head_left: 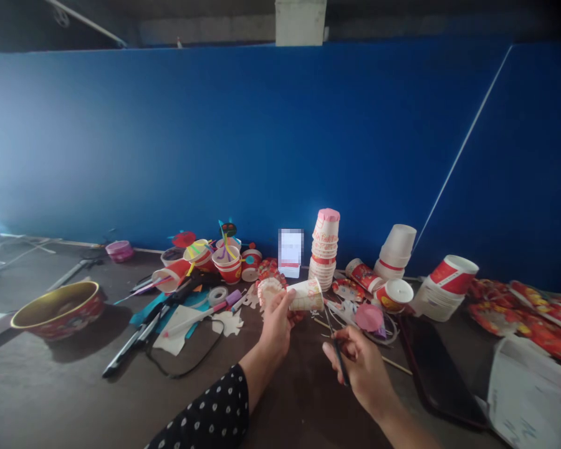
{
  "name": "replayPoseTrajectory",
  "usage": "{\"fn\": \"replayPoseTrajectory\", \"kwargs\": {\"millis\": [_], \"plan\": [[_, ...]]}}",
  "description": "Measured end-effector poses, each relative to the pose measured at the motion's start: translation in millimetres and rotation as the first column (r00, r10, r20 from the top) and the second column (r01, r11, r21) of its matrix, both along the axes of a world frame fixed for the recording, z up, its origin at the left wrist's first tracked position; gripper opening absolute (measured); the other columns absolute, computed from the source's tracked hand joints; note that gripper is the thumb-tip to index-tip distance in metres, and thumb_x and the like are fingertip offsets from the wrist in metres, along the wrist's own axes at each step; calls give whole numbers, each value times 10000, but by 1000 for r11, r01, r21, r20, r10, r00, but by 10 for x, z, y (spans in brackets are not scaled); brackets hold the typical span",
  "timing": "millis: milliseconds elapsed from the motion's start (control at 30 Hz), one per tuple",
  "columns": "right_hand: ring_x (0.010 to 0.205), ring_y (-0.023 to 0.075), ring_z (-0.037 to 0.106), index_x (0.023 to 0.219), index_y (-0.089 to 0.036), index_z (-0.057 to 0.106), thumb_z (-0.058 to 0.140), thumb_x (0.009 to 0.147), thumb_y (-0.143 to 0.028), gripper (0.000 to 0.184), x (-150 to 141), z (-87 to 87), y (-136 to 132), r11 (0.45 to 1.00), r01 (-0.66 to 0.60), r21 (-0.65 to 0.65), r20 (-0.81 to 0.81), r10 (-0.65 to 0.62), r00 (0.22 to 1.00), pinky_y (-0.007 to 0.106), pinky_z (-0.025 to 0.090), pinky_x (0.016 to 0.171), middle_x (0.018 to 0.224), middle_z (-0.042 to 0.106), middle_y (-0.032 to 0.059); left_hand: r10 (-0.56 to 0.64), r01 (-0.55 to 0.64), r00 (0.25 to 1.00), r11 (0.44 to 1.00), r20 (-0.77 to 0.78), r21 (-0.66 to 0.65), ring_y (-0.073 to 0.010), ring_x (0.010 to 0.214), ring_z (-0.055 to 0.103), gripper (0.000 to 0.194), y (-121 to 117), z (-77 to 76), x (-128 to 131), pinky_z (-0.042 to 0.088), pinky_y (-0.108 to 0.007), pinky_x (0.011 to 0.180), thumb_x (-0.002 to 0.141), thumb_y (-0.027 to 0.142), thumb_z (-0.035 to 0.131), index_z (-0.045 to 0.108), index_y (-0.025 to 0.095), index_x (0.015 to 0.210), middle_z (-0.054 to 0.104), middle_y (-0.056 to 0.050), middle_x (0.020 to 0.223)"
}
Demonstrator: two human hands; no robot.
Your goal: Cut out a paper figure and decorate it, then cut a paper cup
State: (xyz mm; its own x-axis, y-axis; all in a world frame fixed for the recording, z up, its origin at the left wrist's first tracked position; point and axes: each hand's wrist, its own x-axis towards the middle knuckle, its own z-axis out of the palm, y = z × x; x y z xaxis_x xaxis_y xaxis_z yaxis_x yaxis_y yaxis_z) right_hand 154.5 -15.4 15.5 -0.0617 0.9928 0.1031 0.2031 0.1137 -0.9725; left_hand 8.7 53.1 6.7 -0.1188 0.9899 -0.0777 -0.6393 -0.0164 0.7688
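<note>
My left hand [277, 324] is closed around a white paper cup [306, 295], held on its side with the open mouth to the right. My right hand [358, 362] grips a thin dark tool [335, 346], seemingly scissors, whose tip points up toward the cup. Both hands hover over a dark table [75, 386]. Just beyond the cup lie cut paper pieces and a pink paper disc [369, 317].
A stack of paper cups [324, 248] stands behind the hands, with more cups [397, 251] lying to the right. Decorated red cups [227, 263], pens, tape and paper scraps sit at the left. A red and gold bowl [58, 308] is far left. A dark tablet [432, 371] lies at right.
</note>
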Motion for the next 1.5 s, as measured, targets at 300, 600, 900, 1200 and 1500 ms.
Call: {"fn": "replayPoseTrajectory", "kwargs": {"millis": [300, 600, 900, 1200, 1500], "plan": [[380, 83, 431, 777, -178, 489, 634, 704, -408, 281, -4, 4, 33, 999, 5, -48, -61, -8, 998, 190, 338, 373, 471, 494, -74, -38, 37, 998, 999, -40, -41, -82, 384, 533, 354, -25, 20, 8, 353, -159, 364, 646, 396, 694, 518, 153, 834, 579, 27, 560], [414, 121, 493, 740, -186, 528, 592, 741, -411, 234, 22, -34, 8, 985, 34, 169, 189, -66, 980, 202, 356, 383, 485, 539, -38, -15, 20, 999, 994, 40, -105, -142, 515, 640, 329, -8, 41, 6, 463, -175, 441, 648, 297, 701, 515, 149, 876, 660, -41, 688], [408, 100, 455, 746, -187, 502, 604, 756, -333, 178, 31, -61, 10, 986, -15, 163, 184, -16, 983, 189, 302, 396, 470, 517, -60, 19, -14, 999, 991, 35, -135, -146, 533, 646, 307, 29, 47, -24, 470, -174, 450, 682, 285, 675, 516, 141, 901, 661, -56, 685], [446, 141, 531, 765, -199, 496, 559, 780, -376, 188, 64, 20, 12, 975, 9, 222, 361, -90, 928, 222, 350, 440, 512, 581, -26, -22, 21, 1000, 994, -10, -107, -145, 514, 638, 344, -21, 55, 3, 457, -171, 435, 657, 319, 701, 525, 138, 891, 650, -46, 658], [543, 201, 638, 808, -214, 527, 517, 786, -383, 170, 76, 65, -1, 937, 77, 341, 502, -250, 828, 265, 415, 496, 614, 677, 21, -101, 94, 991, 992, -86, -84, -132, 492, 624, 361, -84, 79, 55, 455, -169, 428, 669, 329, 689, 539, 121, 922, 668, -71, 678]]}}
